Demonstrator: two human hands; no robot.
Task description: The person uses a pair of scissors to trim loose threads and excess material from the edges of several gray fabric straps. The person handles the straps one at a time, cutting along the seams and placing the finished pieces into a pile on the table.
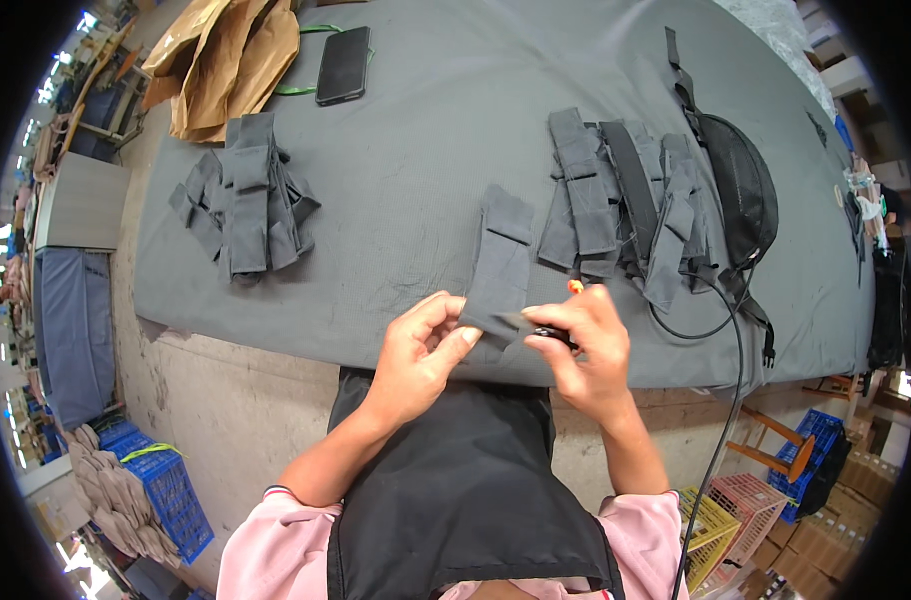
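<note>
A grey fabric strip [500,255] with a folded band near its far end lies on the table in front of me. My left hand [424,350] pinches its near left corner between thumb and fingers. Close by on the right, my right hand [588,345] is closed around a small black-handled tool [554,334]; its tip is blurred against the strip's near end, so I cannot tell its exact kind. A small orange bit [576,287] shows just above the right hand's knuckles; whether it belongs to the tool is unclear.
Grey fabric pieces are heaped at left [251,200] and right [586,190] on the grey-covered table [406,150]. A black pouch bag [738,185] with a cable [739,360] lies farther right. At the back left are a phone [343,66] and brown paper [231,65]. Crates [746,510] stand below.
</note>
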